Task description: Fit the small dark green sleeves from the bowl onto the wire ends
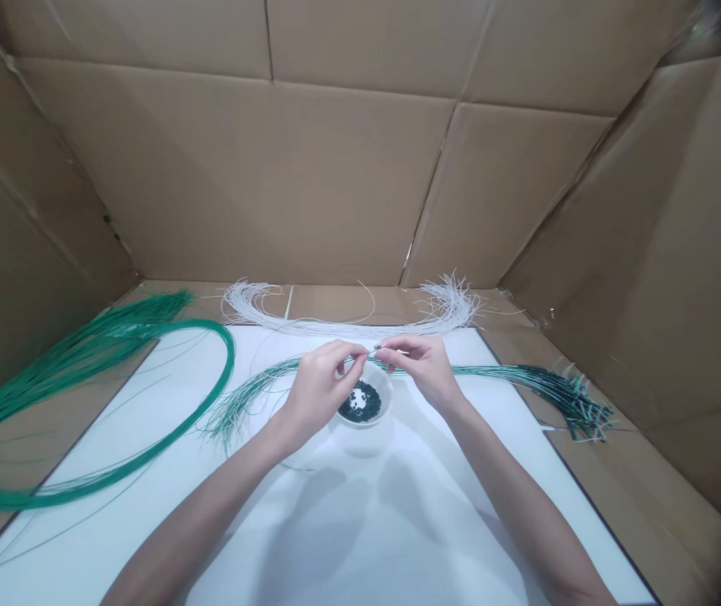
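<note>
My left hand is closed in a pinch on a thin pale strand, whose tip shows between the two hands. Facing it, my right hand pinches at the same spot, fingertips almost touching the left ones. What the right fingers hold is too small to make out. Just below the hands stands a small white bowl with many tiny dark bits around its inside. A bundle of thin green strands passes behind both hands, its right end dark with pale tips.
A large looped bundle of green strands lies at the left, partly over the white board. Along the back lies a curved bundle of white strands. Cardboard walls enclose the back and both sides.
</note>
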`<state>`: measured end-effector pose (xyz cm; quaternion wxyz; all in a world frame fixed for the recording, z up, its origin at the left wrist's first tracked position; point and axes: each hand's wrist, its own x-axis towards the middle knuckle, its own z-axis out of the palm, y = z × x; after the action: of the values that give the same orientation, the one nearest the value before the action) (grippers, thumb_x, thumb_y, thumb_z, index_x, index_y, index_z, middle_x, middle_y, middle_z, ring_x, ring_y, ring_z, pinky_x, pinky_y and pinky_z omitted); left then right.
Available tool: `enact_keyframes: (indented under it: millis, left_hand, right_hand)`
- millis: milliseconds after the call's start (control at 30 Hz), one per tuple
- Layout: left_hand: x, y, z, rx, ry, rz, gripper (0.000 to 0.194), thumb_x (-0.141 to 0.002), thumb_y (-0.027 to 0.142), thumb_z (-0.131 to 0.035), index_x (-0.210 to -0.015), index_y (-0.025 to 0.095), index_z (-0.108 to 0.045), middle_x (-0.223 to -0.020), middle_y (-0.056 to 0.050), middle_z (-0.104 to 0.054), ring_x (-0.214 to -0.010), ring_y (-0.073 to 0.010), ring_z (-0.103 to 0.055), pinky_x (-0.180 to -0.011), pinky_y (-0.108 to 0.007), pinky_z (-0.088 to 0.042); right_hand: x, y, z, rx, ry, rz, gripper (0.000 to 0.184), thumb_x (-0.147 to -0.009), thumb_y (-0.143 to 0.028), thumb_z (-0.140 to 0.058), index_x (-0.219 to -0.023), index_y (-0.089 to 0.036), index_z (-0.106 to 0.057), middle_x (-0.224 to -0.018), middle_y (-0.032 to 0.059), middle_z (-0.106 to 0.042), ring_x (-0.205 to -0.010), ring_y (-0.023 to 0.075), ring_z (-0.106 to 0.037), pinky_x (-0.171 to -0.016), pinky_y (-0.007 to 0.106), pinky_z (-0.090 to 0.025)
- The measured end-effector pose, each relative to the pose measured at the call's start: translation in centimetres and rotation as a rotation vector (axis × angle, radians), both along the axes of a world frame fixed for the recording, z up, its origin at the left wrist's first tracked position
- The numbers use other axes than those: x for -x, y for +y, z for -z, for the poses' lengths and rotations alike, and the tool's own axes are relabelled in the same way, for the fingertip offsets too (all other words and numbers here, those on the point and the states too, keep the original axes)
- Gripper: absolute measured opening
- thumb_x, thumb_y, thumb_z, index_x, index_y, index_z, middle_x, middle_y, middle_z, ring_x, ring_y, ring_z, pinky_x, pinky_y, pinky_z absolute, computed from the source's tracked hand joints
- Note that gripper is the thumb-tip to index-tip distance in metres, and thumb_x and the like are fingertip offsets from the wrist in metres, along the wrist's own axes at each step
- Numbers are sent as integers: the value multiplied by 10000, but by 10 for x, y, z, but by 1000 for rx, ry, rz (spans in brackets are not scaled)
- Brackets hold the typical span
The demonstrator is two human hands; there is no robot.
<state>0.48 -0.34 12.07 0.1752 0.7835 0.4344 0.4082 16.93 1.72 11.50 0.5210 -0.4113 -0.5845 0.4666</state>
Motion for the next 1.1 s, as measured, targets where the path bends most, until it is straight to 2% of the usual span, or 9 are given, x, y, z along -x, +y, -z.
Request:
enact_keyframes:
  millis: [433, 667, 767, 933, 1100]
  left_hand:
    - [0, 0, 0, -2, -3, 7, 164, -816, 219, -447, -836, 186, -607, -789, -3, -634, -598, -93, -490, -610, -210, -391]
    - [0, 1, 2, -20, 14, -1, 163, -814, 224, -453, -847, 193, -610, -776, 6, -632, -578, -87, -482, -604, -204, -389]
    - [0, 3, 4, -25, 16, -3, 163, -818, 233, -449, -823, 190, -606, -761, 7, -630, -595, -89, -501, -612, -203, -391]
    - [0, 9, 10, 41, -11, -21, 176, -822, 265, -444, -809, 189, -603, -791, 2, -642, -649, -101, -541, -627, -205, -395]
    - [5, 18, 13, 112, -26, -97, 206, -814, 293, -440, -789, 178, -608, -767, -5, -645, -600, -105, -520, -603, -212, -388]
  right_hand:
    - [-2, 1, 1, -9, 0, -13, 79, -581, -222, -698, -612, -163, -656, -646, -2, -617, -500, 70, -497, -477, 208, -437]
    - [0, 1, 5, -31, -32, -50, 72, -606, -232, -683, -640, -173, -659, -663, 3, -629, -587, 99, -543, -491, 200, -452]
    - [1, 1, 8, -45, -78, -53, 103, -621, -261, -671, -664, -168, -657, -672, 12, -630, -596, 109, -553, -488, 206, -456]
    - [4, 3, 15, -102, -211, 31, 164, -622, -294, -668, -708, -156, -646, -738, 40, -640, -656, 130, -567, -556, 233, -474]
    - [5, 5, 19, -61, -231, 3, 328, -638, -339, -644, -909, -158, -606, -760, 50, -627, -663, 133, -558, -532, 236, -479]
